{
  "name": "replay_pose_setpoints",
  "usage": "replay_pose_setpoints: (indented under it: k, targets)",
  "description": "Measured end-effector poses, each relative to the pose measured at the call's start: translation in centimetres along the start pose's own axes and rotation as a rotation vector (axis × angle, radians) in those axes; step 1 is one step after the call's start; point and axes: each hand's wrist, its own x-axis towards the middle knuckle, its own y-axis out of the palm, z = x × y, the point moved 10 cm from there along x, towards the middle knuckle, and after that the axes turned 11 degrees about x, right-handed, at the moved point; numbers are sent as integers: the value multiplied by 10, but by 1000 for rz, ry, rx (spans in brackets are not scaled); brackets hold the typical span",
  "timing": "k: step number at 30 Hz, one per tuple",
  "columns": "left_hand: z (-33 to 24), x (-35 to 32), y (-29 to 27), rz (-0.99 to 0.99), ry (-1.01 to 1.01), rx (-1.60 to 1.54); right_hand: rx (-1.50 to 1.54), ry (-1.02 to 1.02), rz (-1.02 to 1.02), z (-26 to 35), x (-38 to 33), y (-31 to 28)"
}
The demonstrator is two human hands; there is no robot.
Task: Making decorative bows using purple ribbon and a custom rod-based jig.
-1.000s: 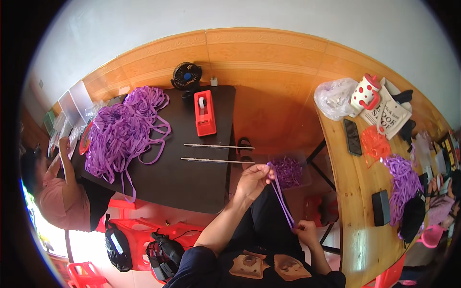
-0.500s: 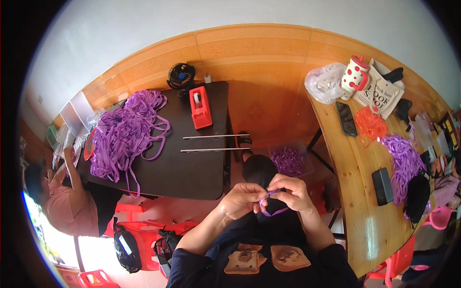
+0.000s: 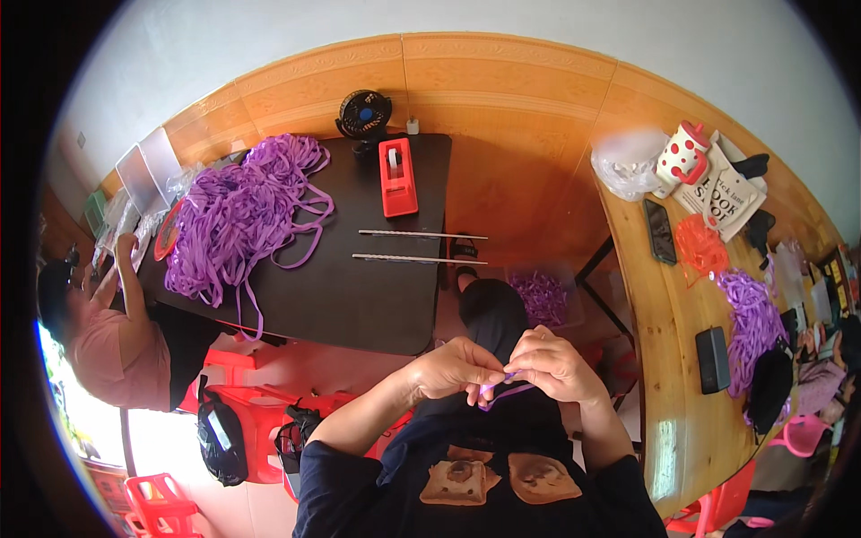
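Over my lap, a narrow purple ribbon (image 3: 508,392) runs between both hands, with a short loop hanging below the fingers. My left hand (image 3: 457,368) pinches one part of it between thumb and fingertips. Close against it, my right hand (image 3: 552,363) pinches another part, the fingertips of both hands nearly touching. Exactly how the ribbon is folded or knotted between them is hidden by the fingers. A large heap of the same purple ribbon (image 3: 242,224) lies on the dark table (image 3: 359,309) to the left. Below, between the tables, a clear bin (image 3: 578,309) contains short purple ribbon pieces.
Two thin sticks (image 3: 417,259) jut over the dark table's right edge, near a red tape dispenser (image 3: 397,177) and a small black fan (image 3: 365,117). The wooden table (image 3: 659,359) at right carries a phone (image 3: 659,231), more ribbon and a spotted cup (image 3: 683,157). Another person (image 3: 117,345) sits at far left.
My view has shifted slightly, so the tables appear moved right and up. Both hands still pinch the ribbon; the right fingers have closed in nearer the left fingertips.
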Motion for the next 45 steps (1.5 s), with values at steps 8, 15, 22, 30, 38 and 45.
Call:
replay_pose_setpoints:
  k: [8,15,22,30,38,45]
  targets:
    - [-10,-11,3,-63,85,62,-227,-57,41,22,8,11]
    - [-72,-63,58,-503,949,1511,-296,10,-9,14,1,15]
    - [-67,-47,41,-655,900,1555,-59,311,-244,-34,-11,8]
    - [-10,-21,-29,-377,153,345,-528,-39,-171,-4,-3,-7]
    - [34,-4,-41,-315,80,141,-798,-152,-187,-18,0,-3]
    - [44,41,-94,-536,196,-20,-836,-119,-234,-84,27,-28]
